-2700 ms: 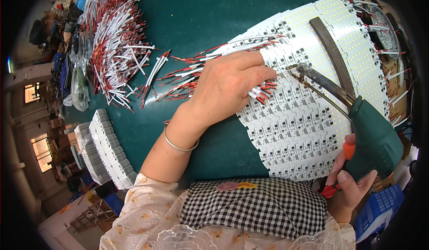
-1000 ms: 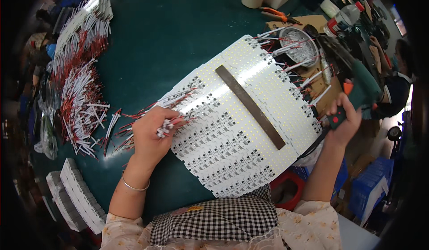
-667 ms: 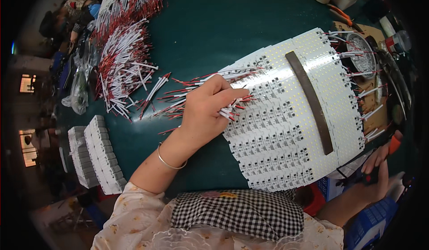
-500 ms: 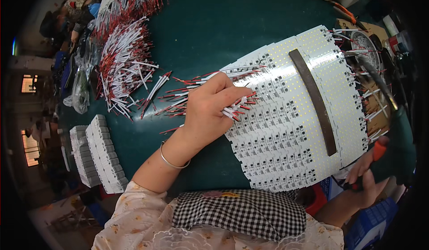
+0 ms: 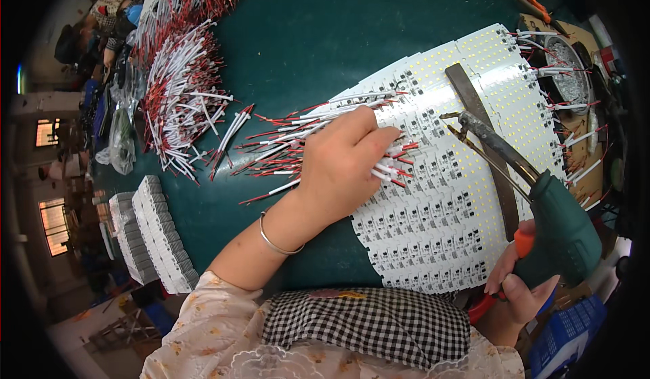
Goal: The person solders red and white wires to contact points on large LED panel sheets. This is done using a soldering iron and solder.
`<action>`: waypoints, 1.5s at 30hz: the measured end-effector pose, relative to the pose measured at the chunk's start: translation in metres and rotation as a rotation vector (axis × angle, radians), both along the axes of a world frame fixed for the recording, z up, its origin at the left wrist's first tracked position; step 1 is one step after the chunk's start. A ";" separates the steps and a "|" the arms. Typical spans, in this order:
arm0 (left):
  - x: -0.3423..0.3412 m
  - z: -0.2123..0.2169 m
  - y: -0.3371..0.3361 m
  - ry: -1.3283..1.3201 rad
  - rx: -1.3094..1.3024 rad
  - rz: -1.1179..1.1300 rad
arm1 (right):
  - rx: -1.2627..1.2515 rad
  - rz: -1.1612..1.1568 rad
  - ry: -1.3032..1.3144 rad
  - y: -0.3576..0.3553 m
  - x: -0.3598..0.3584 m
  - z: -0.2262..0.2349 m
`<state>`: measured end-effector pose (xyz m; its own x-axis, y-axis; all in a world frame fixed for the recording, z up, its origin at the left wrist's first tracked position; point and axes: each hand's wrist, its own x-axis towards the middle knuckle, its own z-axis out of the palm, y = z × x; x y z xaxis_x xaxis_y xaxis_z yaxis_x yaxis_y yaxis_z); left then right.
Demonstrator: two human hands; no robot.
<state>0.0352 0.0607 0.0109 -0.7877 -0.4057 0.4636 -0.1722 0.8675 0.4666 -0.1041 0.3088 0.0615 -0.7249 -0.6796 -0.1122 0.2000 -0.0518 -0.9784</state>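
While your left hand (image 5: 342,165) pinches red and white wires (image 5: 284,150) against the left edge of the fanned LED boards (image 5: 440,203), your right hand (image 5: 518,284), near right, wraps tight around the green soldering gun (image 5: 542,206), its tip over the boards.

Under your left hand (image 5: 342,169) lay red-and-white wires (image 5: 284,145) on white boards (image 5: 440,196); your right hand (image 5: 518,284) gripped a green, orange-triggered soldering gun (image 5: 558,223).
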 end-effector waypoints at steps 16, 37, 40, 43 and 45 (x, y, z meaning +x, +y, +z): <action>0.002 0.001 0.003 0.012 -0.010 -0.059 | 0.183 -0.007 -0.091 -0.008 0.014 -0.002; 0.003 -0.004 -0.003 0.027 0.075 -0.072 | 0.267 0.091 -0.197 -0.015 0.012 0.010; 0.003 -0.003 -0.003 0.035 0.097 -0.087 | 0.291 0.069 -0.189 -0.018 0.016 0.011; 0.003 -0.004 -0.003 0.037 0.094 -0.087 | 0.317 0.043 -0.166 -0.014 0.016 0.005; 0.002 -0.002 -0.003 0.020 0.110 -0.085 | 0.310 0.055 -0.137 -0.012 0.017 0.003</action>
<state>0.0370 0.0572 0.0091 -0.8122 -0.3874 0.4361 -0.0901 0.8220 0.5623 -0.0869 0.2969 0.0650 -0.6519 -0.6357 -0.4135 0.3250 0.2585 -0.9097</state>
